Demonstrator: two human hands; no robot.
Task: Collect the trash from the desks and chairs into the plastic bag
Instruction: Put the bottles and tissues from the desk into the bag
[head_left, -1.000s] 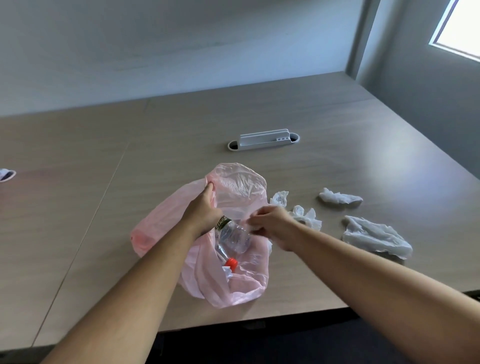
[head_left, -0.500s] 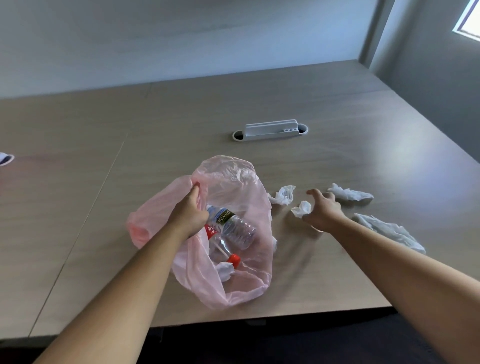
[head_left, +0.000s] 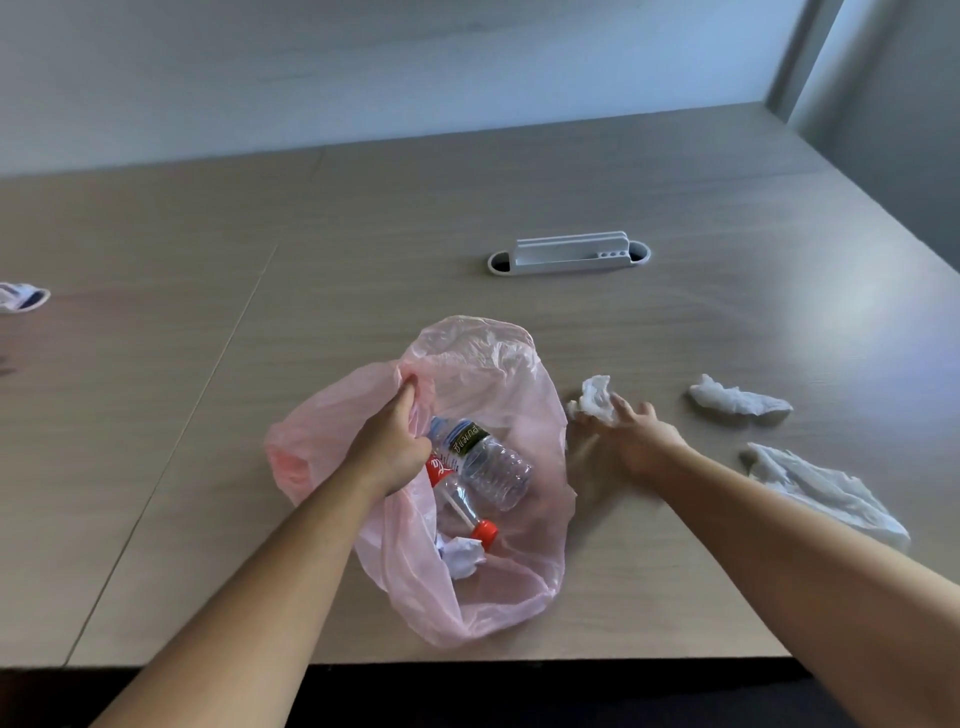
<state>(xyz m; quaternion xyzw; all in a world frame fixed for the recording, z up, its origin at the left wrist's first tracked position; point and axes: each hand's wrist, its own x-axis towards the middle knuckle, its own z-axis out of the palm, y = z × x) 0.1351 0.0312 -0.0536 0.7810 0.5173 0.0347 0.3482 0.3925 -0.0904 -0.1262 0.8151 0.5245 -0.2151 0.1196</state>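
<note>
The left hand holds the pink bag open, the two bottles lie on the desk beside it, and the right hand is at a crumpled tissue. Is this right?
Not quite: in the head view the water bottle and the red-capped bottle lie inside the pink bag, not on the desk. The rest is right.

The single head-worn camera is looking forward and down from close above the desk (head_left: 675, 322), facing the wall (head_left: 363, 78).

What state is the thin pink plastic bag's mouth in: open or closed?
Open: the left hand grips the rim of the pink plastic bag, and clear plastic bottles show inside.
</note>
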